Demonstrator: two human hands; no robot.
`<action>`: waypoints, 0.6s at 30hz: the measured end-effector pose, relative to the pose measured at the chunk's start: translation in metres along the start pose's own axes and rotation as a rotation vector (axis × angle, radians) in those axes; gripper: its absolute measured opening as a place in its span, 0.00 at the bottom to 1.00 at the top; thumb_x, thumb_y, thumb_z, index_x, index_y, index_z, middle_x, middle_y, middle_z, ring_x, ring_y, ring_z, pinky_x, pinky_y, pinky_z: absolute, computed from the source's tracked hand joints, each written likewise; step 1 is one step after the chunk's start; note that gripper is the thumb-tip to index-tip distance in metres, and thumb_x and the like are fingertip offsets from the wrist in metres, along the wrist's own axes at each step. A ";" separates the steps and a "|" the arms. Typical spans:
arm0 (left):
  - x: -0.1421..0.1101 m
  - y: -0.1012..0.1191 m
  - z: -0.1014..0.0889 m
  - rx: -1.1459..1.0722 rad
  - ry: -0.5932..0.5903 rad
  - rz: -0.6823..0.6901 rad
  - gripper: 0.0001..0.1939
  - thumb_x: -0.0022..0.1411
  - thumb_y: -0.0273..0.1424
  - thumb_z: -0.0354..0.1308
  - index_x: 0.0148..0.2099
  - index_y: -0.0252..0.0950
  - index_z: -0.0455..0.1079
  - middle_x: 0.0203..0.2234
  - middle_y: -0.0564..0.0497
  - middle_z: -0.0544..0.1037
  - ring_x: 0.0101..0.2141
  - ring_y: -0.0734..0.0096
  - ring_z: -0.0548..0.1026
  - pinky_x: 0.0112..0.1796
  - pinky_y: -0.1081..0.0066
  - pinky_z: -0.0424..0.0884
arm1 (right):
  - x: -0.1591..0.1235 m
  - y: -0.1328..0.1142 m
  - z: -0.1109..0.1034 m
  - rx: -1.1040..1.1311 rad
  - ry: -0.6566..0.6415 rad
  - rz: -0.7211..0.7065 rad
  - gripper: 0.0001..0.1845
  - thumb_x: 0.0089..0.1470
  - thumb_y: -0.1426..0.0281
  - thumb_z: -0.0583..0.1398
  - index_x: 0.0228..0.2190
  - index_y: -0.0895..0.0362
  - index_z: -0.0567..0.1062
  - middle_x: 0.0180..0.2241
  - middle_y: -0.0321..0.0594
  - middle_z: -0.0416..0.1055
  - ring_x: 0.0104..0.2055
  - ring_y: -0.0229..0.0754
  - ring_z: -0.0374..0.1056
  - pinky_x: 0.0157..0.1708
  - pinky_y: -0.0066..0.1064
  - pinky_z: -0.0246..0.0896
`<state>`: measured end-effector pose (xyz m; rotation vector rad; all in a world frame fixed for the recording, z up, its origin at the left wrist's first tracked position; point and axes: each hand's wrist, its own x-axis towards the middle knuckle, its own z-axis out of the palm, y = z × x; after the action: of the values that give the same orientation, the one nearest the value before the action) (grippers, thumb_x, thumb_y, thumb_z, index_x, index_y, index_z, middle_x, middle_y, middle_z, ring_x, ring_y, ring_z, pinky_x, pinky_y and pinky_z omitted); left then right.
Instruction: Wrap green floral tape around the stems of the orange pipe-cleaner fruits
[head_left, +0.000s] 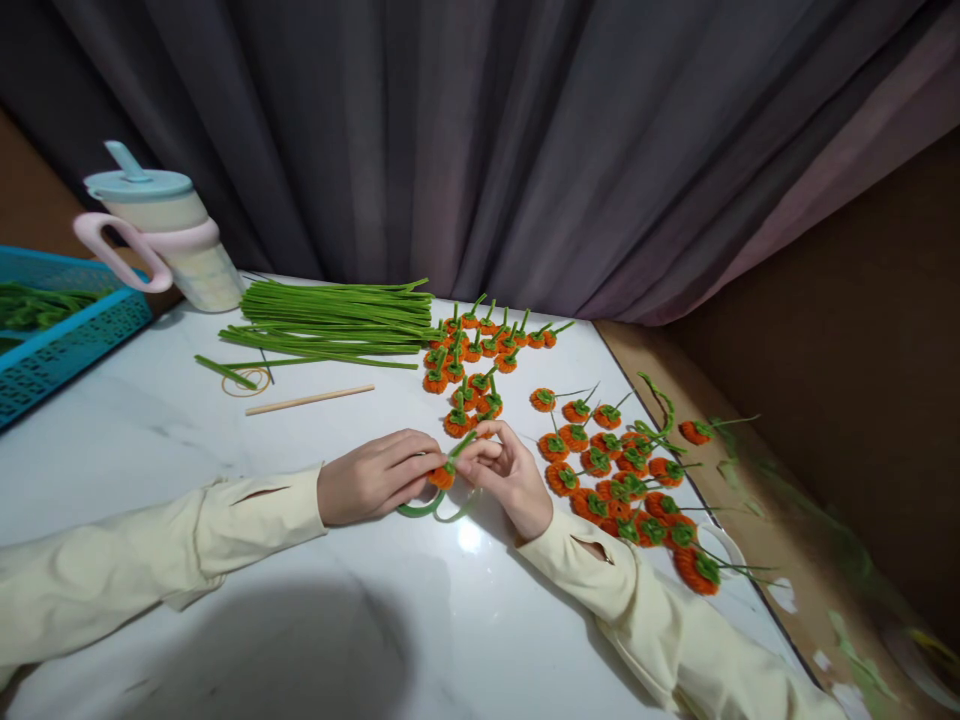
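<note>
My left hand (386, 478) pinches a small orange pipe-cleaner persimmon (441, 478) with a green top, above the middle of the table. Its short green stem (463, 445) points up and to the right. My right hand (514, 485) is closed, with thumb and fingertips at the base of that stem; the exact grip is partly hidden. Just below the fingers, green loops (421, 508) lie on the table, perhaps scissor handles, partly covered by my left hand. Beyond my hands stands a group of finished-looking persimmons (472, 350) with thick green stems.
More persimmons (600, 460) with thin wire stems spread at the right, near the table edge. Green pipe cleaners (337, 315) lie at the back, with a wooden stick (310, 400) and rubber bands (245, 382) in front. A tumbler (161, 235) and blue basket (75, 335) stand left.
</note>
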<state>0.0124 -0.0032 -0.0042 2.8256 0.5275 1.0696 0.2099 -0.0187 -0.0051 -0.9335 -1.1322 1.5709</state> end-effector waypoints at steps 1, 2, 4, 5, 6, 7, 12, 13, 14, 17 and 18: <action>0.000 0.000 0.000 0.001 0.001 0.000 0.12 0.65 0.22 0.45 0.50 0.30 0.61 0.37 0.41 0.72 0.40 0.65 0.70 0.40 0.67 0.73 | 0.000 -0.001 0.000 0.006 0.002 0.009 0.22 0.40 0.65 0.68 0.33 0.55 0.63 0.22 0.30 0.69 0.22 0.33 0.62 0.24 0.26 0.58; 0.000 0.000 0.000 0.001 0.002 0.001 0.12 0.65 0.22 0.45 0.50 0.30 0.61 0.37 0.41 0.72 0.40 0.65 0.70 0.40 0.67 0.73 | 0.000 -0.001 -0.001 0.006 0.000 0.018 0.21 0.40 0.64 0.68 0.33 0.55 0.64 0.22 0.30 0.69 0.22 0.33 0.62 0.24 0.26 0.58; 0.000 0.000 0.000 -0.001 0.005 0.006 0.12 0.65 0.22 0.45 0.50 0.30 0.61 0.37 0.41 0.72 0.40 0.65 0.70 0.40 0.67 0.73 | -0.001 -0.004 -0.001 -0.014 -0.020 0.027 0.18 0.41 0.64 0.68 0.31 0.57 0.67 0.22 0.31 0.68 0.22 0.33 0.62 0.25 0.27 0.58; 0.000 0.000 0.000 -0.002 0.007 0.009 0.12 0.65 0.22 0.45 0.50 0.30 0.61 0.37 0.41 0.72 0.40 0.65 0.70 0.40 0.67 0.73 | -0.001 -0.005 0.000 -0.032 -0.033 0.027 0.16 0.42 0.64 0.67 0.29 0.57 0.68 0.22 0.31 0.68 0.22 0.33 0.62 0.26 0.27 0.58; 0.001 0.000 -0.001 -0.002 0.009 0.014 0.13 0.65 0.22 0.45 0.50 0.30 0.61 0.37 0.41 0.72 0.40 0.65 0.70 0.40 0.67 0.73 | -0.002 -0.006 0.000 -0.051 -0.046 0.026 0.14 0.42 0.64 0.67 0.27 0.58 0.69 0.21 0.32 0.68 0.22 0.33 0.61 0.26 0.27 0.58; 0.001 0.000 -0.001 0.001 0.012 0.020 0.13 0.65 0.22 0.45 0.51 0.30 0.61 0.37 0.41 0.72 0.40 0.65 0.70 0.40 0.67 0.73 | -0.002 -0.007 0.000 -0.070 -0.058 0.027 0.14 0.43 0.64 0.67 0.26 0.58 0.70 0.21 0.32 0.68 0.22 0.33 0.61 0.26 0.27 0.58; 0.001 0.001 -0.001 0.006 0.014 0.027 0.13 0.65 0.22 0.45 0.51 0.30 0.60 0.37 0.40 0.72 0.40 0.64 0.71 0.39 0.67 0.73 | -0.003 -0.008 0.001 -0.099 -0.084 0.026 0.13 0.43 0.63 0.66 0.24 0.59 0.72 0.20 0.34 0.70 0.21 0.33 0.62 0.25 0.26 0.58; 0.001 0.001 -0.001 -0.001 0.018 0.020 0.13 0.65 0.23 0.45 0.52 0.30 0.60 0.37 0.41 0.72 0.40 0.64 0.71 0.39 0.67 0.73 | -0.003 -0.007 0.001 -0.099 -0.086 0.024 0.13 0.44 0.63 0.66 0.24 0.60 0.72 0.20 0.34 0.70 0.21 0.33 0.62 0.24 0.26 0.58; 0.001 0.001 -0.001 -0.011 0.023 0.013 0.13 0.65 0.23 0.45 0.52 0.31 0.59 0.37 0.41 0.72 0.40 0.64 0.71 0.39 0.67 0.73 | -0.003 -0.006 0.001 -0.100 -0.085 0.021 0.13 0.44 0.63 0.66 0.24 0.59 0.72 0.20 0.35 0.70 0.21 0.33 0.62 0.24 0.26 0.58; -0.001 0.000 0.000 -0.043 0.039 0.001 0.13 0.65 0.24 0.45 0.52 0.31 0.58 0.37 0.41 0.72 0.40 0.64 0.71 0.39 0.66 0.74 | -0.002 -0.005 0.001 -0.110 -0.077 0.016 0.14 0.43 0.62 0.66 0.24 0.59 0.72 0.19 0.35 0.70 0.20 0.33 0.62 0.24 0.26 0.59; -0.001 0.000 0.001 -0.049 0.039 0.002 0.13 0.65 0.24 0.45 0.52 0.31 0.58 0.37 0.40 0.72 0.40 0.64 0.71 0.39 0.66 0.74 | -0.002 -0.004 0.001 -0.110 -0.076 0.013 0.14 0.43 0.62 0.66 0.24 0.59 0.72 0.19 0.34 0.70 0.20 0.33 0.62 0.24 0.26 0.59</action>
<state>0.0121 -0.0035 -0.0053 2.7693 0.4943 1.1243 0.2111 -0.0203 -0.0009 -0.9624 -1.2787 1.5790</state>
